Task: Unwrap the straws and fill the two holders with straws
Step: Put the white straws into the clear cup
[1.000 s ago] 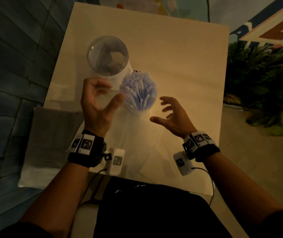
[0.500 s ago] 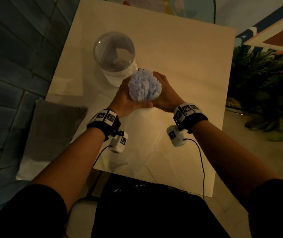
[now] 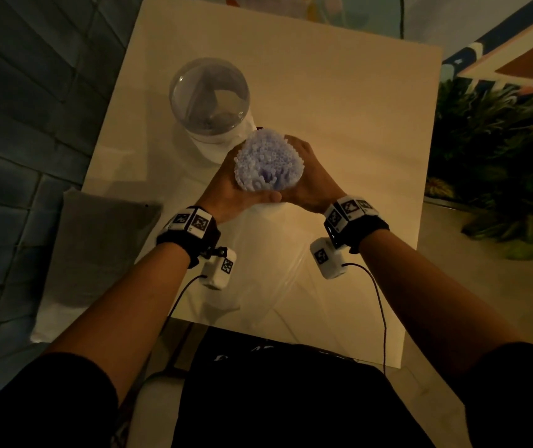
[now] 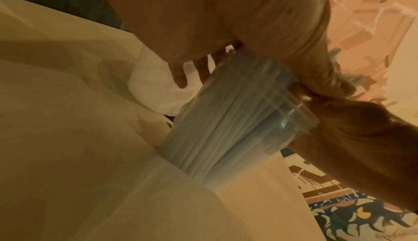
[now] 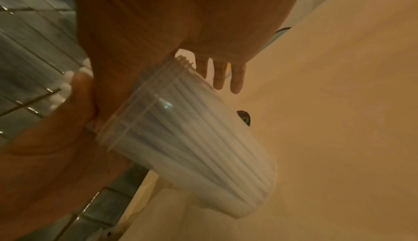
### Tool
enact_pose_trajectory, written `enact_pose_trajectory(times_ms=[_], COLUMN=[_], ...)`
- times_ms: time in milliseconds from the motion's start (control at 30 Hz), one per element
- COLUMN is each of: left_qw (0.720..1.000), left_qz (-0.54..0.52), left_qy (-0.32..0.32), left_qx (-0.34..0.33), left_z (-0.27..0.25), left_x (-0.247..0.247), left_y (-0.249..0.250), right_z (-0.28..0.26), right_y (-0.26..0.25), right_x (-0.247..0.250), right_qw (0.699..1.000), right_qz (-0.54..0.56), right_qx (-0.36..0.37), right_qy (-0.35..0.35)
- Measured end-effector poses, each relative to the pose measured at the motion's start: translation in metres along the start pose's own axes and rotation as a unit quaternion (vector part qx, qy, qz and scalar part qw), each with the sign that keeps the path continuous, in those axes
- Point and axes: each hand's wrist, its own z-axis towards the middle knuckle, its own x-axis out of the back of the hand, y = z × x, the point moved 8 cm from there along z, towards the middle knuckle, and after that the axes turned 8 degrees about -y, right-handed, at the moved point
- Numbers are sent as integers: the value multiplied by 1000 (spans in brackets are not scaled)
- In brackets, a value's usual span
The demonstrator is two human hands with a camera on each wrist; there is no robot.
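A thick bundle of pale blue straws (image 3: 268, 163) stands in a clear ribbed holder (image 4: 237, 128) near the middle of the cream table (image 3: 355, 108). My left hand (image 3: 223, 185) and right hand (image 3: 313, 179) cup the bundle from both sides just above the holder's rim, thumbs on the near side and fingers round the far side. In the right wrist view the holder (image 5: 192, 146) looks packed with straws. The second holder (image 3: 210, 95), with a clear dome lid on a white base, stands just behind and to the left; its contents are unclear.
Clear plastic wrapping (image 3: 258, 286) lies flat on the table between my wrists and the near edge. A grey cushion (image 3: 97, 247) sits off the table's left side. Green plants (image 3: 501, 156) stand beyond the right edge.
A second ago both hands hovered open on either side of the straws. They closed round the bundle and still hold it, now gathered tighter.
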Motion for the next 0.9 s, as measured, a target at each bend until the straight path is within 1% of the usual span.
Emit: enact_pose_trajectory(times_ms=[67, 200, 267, 333, 433, 467, 533, 567, 633, 700, 733, 800, 833, 900], left_qw=[1000, 997, 997, 998, 1000, 1000, 999, 997, 986, 961, 946, 924, 921, 922], left_qz=[0, -18, -28, -18, -17, -11, 7, 10, 7, 7, 19, 53, 63, 70], left_qy=[6, 27, 10, -4, 8, 18, 51, 77, 161, 246, 271, 276, 266, 247], left_qx=[-17, -69, -73, -56, -22, -11, 7, 15, 50, 129, 176, 259, 278, 289], left_z=[3, 2, 3, 1, -11, -21, -43, -56, -88, -122, -137, -158, -161, -159], left_x=[0, 3, 1, 0, 7, 12, 28, 39, 64, 86, 94, 98, 96, 87], left_y=[10, 29, 30, 27, 18, 15, 1, -10, -44, -85, -104, -135, -145, -156], right_z=[1, -5, -7, -11, -22, -29, -48, -61, -92, -121, -132, -146, -148, -144], right_y=[-12, -22, -24, -22, -2, 6, 25, 33, 51, 71, 84, 102, 106, 105], right_x=[0, 16, 17, 15, 12, 12, 16, 18, 18, 8, -3, -29, -44, -71], right_qw=[1000, 996, 995, 992, 990, 988, 981, 976, 964, 949, 940, 921, 912, 894], right_qz=[-13, 11, 31, 88, 128, 135, 159, 172, 187, 197, 197, 205, 218, 259], right_qx=[28, 59, 68, 57, -9, -38, -81, -95, -128, -190, -234, -310, -335, -363], right_qy=[5, 63, 67, 68, 59, 58, 76, 94, 136, 156, 153, 117, 92, 44])
